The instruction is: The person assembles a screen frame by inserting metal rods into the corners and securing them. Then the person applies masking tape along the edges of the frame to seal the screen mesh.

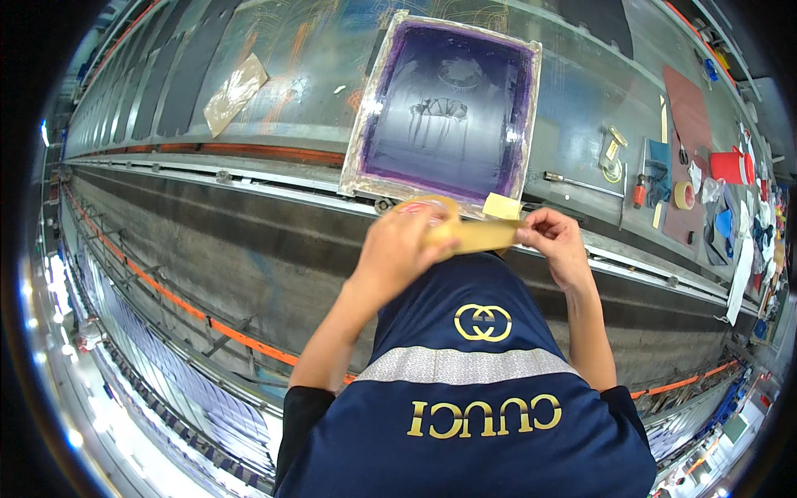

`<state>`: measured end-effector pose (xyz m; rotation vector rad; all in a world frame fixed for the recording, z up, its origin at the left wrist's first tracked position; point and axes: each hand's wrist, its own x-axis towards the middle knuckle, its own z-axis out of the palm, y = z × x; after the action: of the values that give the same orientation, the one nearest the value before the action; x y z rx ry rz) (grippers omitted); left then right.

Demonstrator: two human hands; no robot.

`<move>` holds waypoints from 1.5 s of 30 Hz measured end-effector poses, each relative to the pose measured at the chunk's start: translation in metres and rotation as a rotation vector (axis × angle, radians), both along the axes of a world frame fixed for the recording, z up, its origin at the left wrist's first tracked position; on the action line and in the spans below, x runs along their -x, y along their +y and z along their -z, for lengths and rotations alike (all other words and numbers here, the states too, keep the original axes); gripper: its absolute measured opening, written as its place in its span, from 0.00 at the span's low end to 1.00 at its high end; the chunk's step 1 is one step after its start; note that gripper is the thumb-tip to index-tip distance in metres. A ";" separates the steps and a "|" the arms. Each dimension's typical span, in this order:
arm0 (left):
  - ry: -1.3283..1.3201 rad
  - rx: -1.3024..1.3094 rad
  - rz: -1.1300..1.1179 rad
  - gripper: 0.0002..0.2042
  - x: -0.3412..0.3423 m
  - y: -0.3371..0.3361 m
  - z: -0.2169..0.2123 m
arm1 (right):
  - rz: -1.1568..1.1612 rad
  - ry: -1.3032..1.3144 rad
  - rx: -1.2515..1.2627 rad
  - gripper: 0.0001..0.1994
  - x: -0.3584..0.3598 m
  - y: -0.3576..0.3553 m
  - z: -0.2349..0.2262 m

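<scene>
My left hand [397, 251] is closed around a roll of yellow tape [452, 209], its near edge slightly blurred. A stretched strip of the tape [488, 236] runs from the roll to my right hand [554, 241], whose thumb and fingers pinch its free end. Just beyond my hands lies a screen-printing frame [355, 153] with a dark purple mesh [448, 124] and a pale, worn border. A short piece of yellow tape [502, 206] sits on the frame's near right corner.
The frame rests on a long work table [307, 108] with a metal rail [274, 180] along its near edge. To the right are a metal rod tool [573, 180], another tape roll [684, 196] and a red container [730, 167]. A brownish sheet [236, 94] lies left.
</scene>
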<state>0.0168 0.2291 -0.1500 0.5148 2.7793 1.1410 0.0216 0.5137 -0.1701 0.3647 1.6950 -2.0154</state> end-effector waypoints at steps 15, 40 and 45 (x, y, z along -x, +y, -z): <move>-0.038 -0.260 -0.328 0.09 -0.013 -0.029 0.051 | 0.049 -0.250 0.115 0.08 0.000 -0.032 0.046; 0.237 -0.143 -0.710 0.16 0.086 -0.182 0.131 | 0.777 0.338 -0.056 0.08 0.016 0.091 0.029; 0.485 0.472 -0.518 0.21 0.110 -0.243 0.210 | 0.685 0.169 0.428 0.12 0.019 0.085 0.043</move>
<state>-0.0937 -0.0134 -0.3603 0.0074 3.5794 0.3841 0.0027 0.5985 -0.2134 0.7067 1.2627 -2.8984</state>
